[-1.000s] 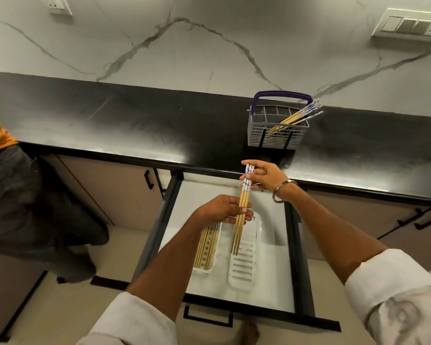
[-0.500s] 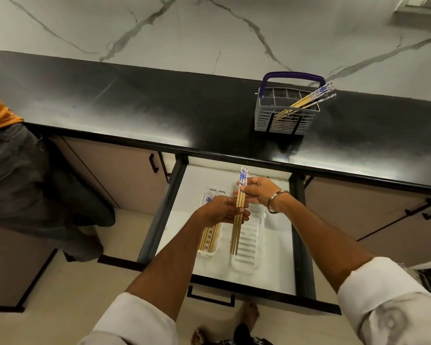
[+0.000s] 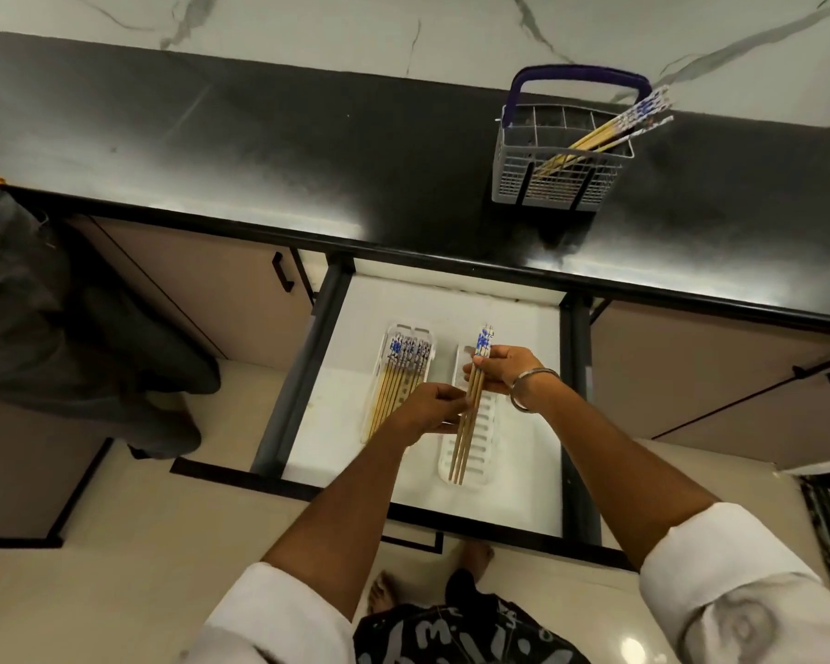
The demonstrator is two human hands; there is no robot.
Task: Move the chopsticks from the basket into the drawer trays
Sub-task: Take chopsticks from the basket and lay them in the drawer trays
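Both hands hold one small bundle of chopsticks (image 3: 470, 414) above the right tray (image 3: 487, 452) in the open drawer (image 3: 523, 424). The left hand (image 3: 430, 412) pinches the bundle at its middle with closed fingers, and the right hand (image 3: 501, 371) grips it nearer the top, just under the blue-and-white patterned ends. The long axis of the bundle runs along the length of the tray: the patterned ends point away from the person, toward the counter (image 3: 260, 151), and the plain tips point back toward the person. Whether the tips already touch the tray is hard to tell. The left tray (image 3: 406, 330) holds a row of chopsticks lying in the same direction. More chopsticks lean to the right in the basket (image 3: 557, 184) on the counter.
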